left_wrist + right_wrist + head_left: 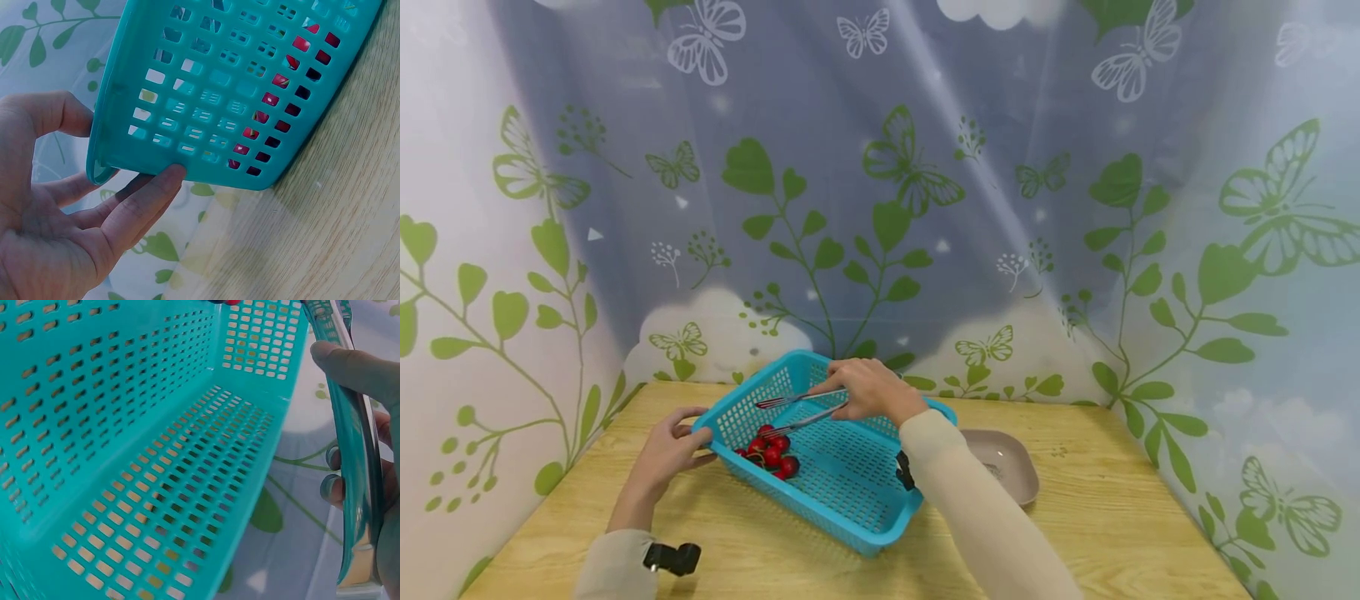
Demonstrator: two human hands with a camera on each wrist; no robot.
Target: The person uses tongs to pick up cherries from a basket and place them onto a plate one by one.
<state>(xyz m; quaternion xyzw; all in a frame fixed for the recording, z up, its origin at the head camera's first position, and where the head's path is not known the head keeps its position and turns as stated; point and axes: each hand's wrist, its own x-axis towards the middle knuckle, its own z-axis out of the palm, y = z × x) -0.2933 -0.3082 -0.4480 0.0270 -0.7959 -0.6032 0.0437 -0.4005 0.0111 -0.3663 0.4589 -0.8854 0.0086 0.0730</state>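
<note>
A blue perforated plastic basket [842, 475] sits at an angle over the wooden table. My left hand [666, 458] grips its left corner; in the left wrist view, fingers [150, 203] of that hand touch the rim and the outer wall. Several red cherries [772, 454] with stems lie together inside the basket's left end. My right hand [876, 390] holds metal tongs [812, 418] over the basket. The tips of the tongs stand apart, the lower one at the top of the cherries; whether it touches them I cannot tell.
To the right of the basket is a beige dish [1018, 467], partly hidden by my right forearm. The wooden table [1120, 517] meets a patterned curtain [820, 208] at the back and sides. A small black device [672, 558] is on my left wrist.
</note>
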